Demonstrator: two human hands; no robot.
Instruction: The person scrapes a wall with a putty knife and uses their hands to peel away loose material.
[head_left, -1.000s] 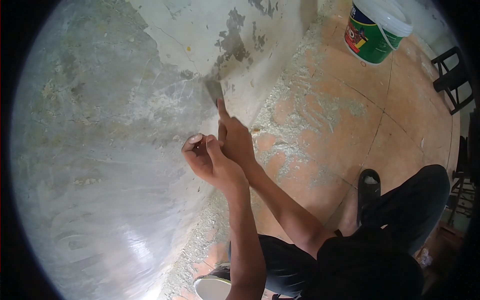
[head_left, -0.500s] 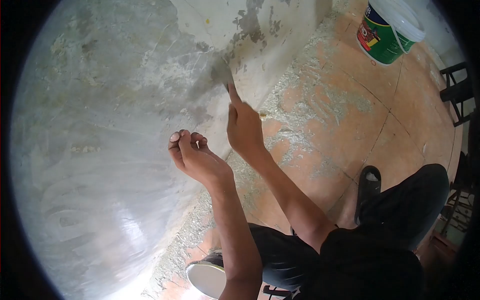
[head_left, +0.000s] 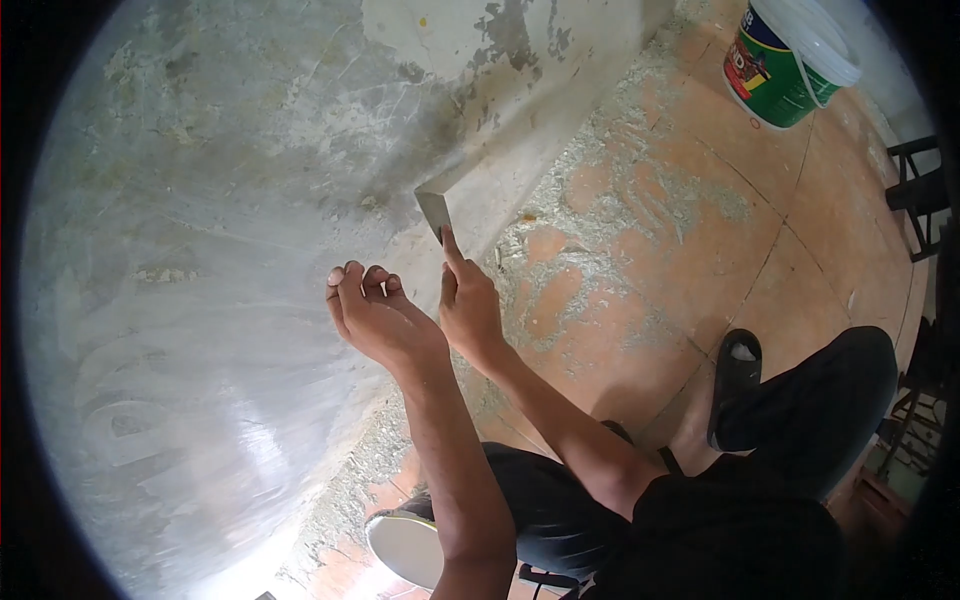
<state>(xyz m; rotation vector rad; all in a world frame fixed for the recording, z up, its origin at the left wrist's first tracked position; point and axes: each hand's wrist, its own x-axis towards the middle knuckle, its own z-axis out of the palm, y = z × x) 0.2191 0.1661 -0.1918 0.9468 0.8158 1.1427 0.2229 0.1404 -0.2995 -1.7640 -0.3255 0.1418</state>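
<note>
My right hand (head_left: 472, 312) is closed around the handle of a putty knife (head_left: 434, 207), its index finger stretched along the tool toward the blade. The wide metal blade lies close against the grey, patchy wall (head_left: 230, 220), near the wall's lower part. To the left of it, my left hand (head_left: 385, 315) is raised in front of the wall with its fingers loosely curled and gaps between them. Nothing shows in that hand. Bare whitish patches and flaking paint mark the wall above the blade.
Scraped flakes (head_left: 600, 250) litter the orange tiled floor (head_left: 740, 260) along the wall's foot. A green and white paint bucket (head_left: 785, 75) stands at the upper right. Dark furniture legs (head_left: 915, 195) are at the right edge. A sandalled foot (head_left: 737, 385) rests on the tiles.
My right hand has drawn the putty knife down along the wall, toward me. My left hand has shifted slightly left, its fingers a little looser.
</note>
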